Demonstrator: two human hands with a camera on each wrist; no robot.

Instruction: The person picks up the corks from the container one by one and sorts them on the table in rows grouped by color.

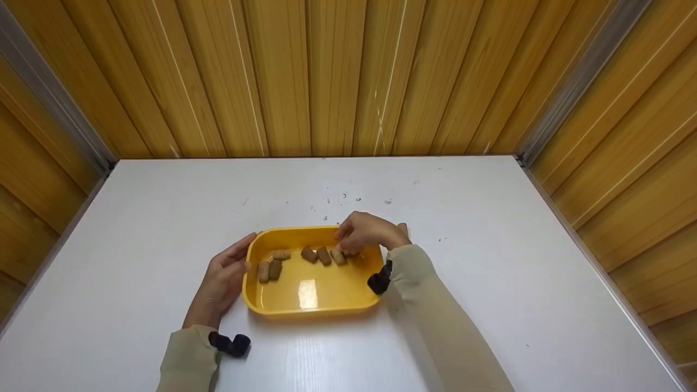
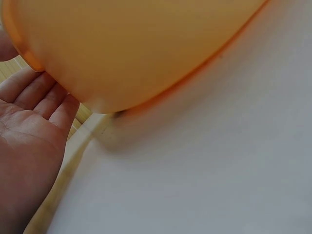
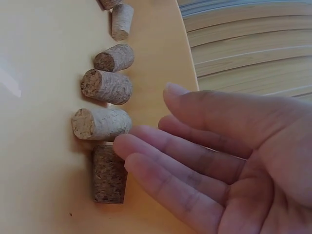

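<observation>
A yellow plastic tray (image 1: pixel 307 312) sits on the white table with several corks in it, some light and some dark. My left hand (image 1: pixel 220 280) holds the tray's left rim, thumb at the rim and fingers along the outside wall. Inside the tray's right end is my right hand (image 1: pixel 366 233), palm facing the corks. Its thumb and fingers are apart with nothing between them. The fingertips lie right by a light cork (image 3: pixel 103 124) and a dark cork (image 3: pixel 109 175); contact is hard to tell. Two upright corks (image 1: pixel 264 271) stand near the tray's left wall.
A tan piece (image 1: pixel 403 227), mostly hidden by the right wrist, shows just beyond the tray's right end. Small dark marks (image 1: pixel 344 196) dot the white table (image 1: pixel 190 207) behind the tray. Wood-patterned panels (image 1: pixel 332 81) enclose the back and sides.
</observation>
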